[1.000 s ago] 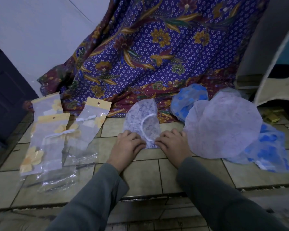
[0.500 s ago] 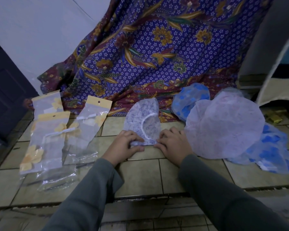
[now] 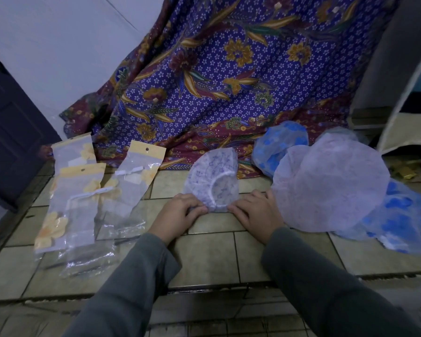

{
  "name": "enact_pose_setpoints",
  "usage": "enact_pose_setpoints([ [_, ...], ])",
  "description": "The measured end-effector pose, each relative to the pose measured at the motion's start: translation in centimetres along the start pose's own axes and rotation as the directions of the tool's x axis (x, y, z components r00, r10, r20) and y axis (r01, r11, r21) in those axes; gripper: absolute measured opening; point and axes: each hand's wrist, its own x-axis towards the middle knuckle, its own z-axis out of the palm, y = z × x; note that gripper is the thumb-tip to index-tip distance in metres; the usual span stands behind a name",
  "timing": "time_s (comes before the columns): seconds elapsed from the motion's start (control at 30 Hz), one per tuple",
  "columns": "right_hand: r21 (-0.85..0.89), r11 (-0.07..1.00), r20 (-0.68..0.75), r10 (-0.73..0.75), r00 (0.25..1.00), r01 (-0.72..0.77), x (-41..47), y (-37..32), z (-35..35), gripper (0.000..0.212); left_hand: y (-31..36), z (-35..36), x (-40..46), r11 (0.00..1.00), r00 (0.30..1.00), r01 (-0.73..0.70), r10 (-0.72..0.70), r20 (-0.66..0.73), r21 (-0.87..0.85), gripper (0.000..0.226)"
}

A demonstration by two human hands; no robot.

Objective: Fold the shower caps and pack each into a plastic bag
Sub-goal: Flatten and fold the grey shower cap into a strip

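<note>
So in the last second your hands barely travelled, but the grip changed. Your left hand [image 3: 178, 214] was lying knuckles-up over the near corner of the patterned shower cap [image 3: 213, 183]; now its fingers are curled in and pinching that near-left edge, with a bit of the plastic bunched up at the fingertips. Your right hand [image 3: 255, 212] has slid a touch outward and sits on the near-right edge, fingers bent and pressing down; can't tell from here whether the thumb is actually under the plastic or just on top. The cap itself hasn't gone anywhere: it's on the tiled floor [image 3: 204, 254] between your hands, already narrowed to a half-moon with the white elastic curving through the middle, far end touching the hem of the batik cloth [image 3: 229, 81].

What that means, I reckon: you're done flattening and about to lift the near edge and fold it away from you. This cap is mid-fold, not finished.

Plenty left after it. The big pale cap [image 3: 331, 188] lies just beside your right hand, overlapping the blue-spotted cap [image 3: 399, 220] toward the right edge of the tiles, and another blue one [image 3: 280, 147] sits behind by the cloth. The plastic bags [image 3: 83, 203] are stacked loosely toward the left edge, well apart from the cap, so you'll need a reach once the fold is small enough.
</note>
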Motion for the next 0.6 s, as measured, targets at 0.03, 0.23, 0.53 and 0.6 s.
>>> enact_pose_setpoints([
  [0.03, 0.023, 0.999, 0.018, 0.033, 0.999, -0.033, 0.0, -0.1, -0.1, 0.043, 0.1, -0.1, 0.1, 1.0, 1.0, 0.015, -0.015, 0.002, -0.006, 0.039],
  [0.23, 0.084, 0.956, 0.22, 0.257, 0.941, -0.28, 1.0, -0.9, -0.7, 0.037, 0.7, -0.1, 0.8, 0.993, 0.994, 0.112, -0.111, -0.012, 0.039, 0.01],
  [0.53, -0.046, 0.964, 0.169, 0.267, 0.949, -0.263, 1.5, -2.2, -0.7, 0.017, 0.4, 0.6, 0.4, 0.982, 0.991, -0.095, 0.109, -0.077, 0.162, 0.012],
  [0.6, -0.112, 0.969, 0.149, 0.234, 0.961, -0.219, 1.4, -2.2, -0.3, 0.014, 0.2, 0.6, 0.6, 0.963, 0.98, -0.172, 0.188, -0.058, 0.209, 0.017],
])
